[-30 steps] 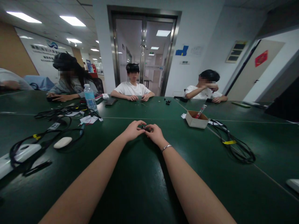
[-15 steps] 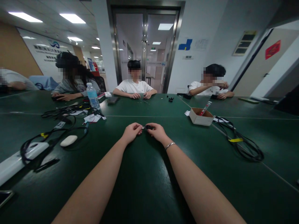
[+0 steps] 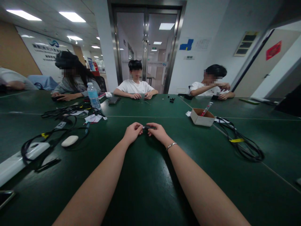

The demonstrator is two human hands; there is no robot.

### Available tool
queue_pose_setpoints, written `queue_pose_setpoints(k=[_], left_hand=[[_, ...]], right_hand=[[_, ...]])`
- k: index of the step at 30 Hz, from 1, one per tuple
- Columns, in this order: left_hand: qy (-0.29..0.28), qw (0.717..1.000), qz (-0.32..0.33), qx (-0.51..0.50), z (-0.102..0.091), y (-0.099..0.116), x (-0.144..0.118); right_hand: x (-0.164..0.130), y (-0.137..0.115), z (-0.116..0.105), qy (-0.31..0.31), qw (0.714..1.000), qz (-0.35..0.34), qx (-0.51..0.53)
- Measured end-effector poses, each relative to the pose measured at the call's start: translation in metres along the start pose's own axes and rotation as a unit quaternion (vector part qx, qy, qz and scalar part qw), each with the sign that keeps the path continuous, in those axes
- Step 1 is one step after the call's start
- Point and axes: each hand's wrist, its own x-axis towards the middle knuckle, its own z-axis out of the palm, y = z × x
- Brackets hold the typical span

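Right now your left hand (image 3: 132, 132) and your right hand (image 3: 159, 132) meet over the middle of the green table (image 3: 145, 188), both arms stretched out ahead of you. Between the fingertips of the two hands you pinch a small dark part (image 3: 146, 127), each hand closed on one end of it. It sits just above the tabletop; what it is exactly is too small to tell. A thin bracelet (image 3: 171, 145) circles your right wrist.

To your left a white oval mouse-like thing (image 3: 69, 141) lies among black cables (image 3: 50, 133), and a white power strip (image 3: 16, 160) runs toward the table edge. Farther off stands a water bottle (image 3: 93, 96) with a blue label, with paper slips (image 3: 93, 118) near its foot. To your right an open cardboard box (image 3: 202, 117) holds a red and white tube that leans out of it, and beside it lies a coiled black cable (image 3: 246, 146) with a yellow tag.

Across the table three people sit with their hands on the tabletop: one in grey (image 3: 75, 84) on the left, one in white (image 3: 134, 87) in front of the glass door, one in white (image 3: 211, 89) on the right.
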Motion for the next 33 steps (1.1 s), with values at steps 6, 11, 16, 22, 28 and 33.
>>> queue_pose_setpoints(k=[6,11,16,22,28,33], left_hand=[[-0.004,1.000,0.001,0.020,-0.002,-0.004,0.002],[-0.012,0.999,0.003,0.030,-0.002,-0.007,0.004],[-0.012,0.999,-0.002,0.029,-0.002,-0.003,0.002],[-0.013,0.999,-0.002,0.030,-0.002,0.000,0.001],[0.006,1.000,-0.011,0.004,0.001,0.000,0.002],[0.006,1.000,-0.017,0.008,0.000,0.000,0.003]], right_hand=[[0.000,-0.001,-0.003,0.012,0.997,0.005,0.077],[0.002,0.003,-0.005,-0.002,0.994,-0.001,0.110],[0.001,0.004,-0.007,-0.014,0.990,0.001,0.139],[0.002,0.006,-0.008,-0.013,0.985,0.003,0.171],[0.006,0.011,-0.009,-0.018,0.980,0.021,0.199],[0.005,0.010,-0.011,-0.032,0.975,0.024,0.219]])
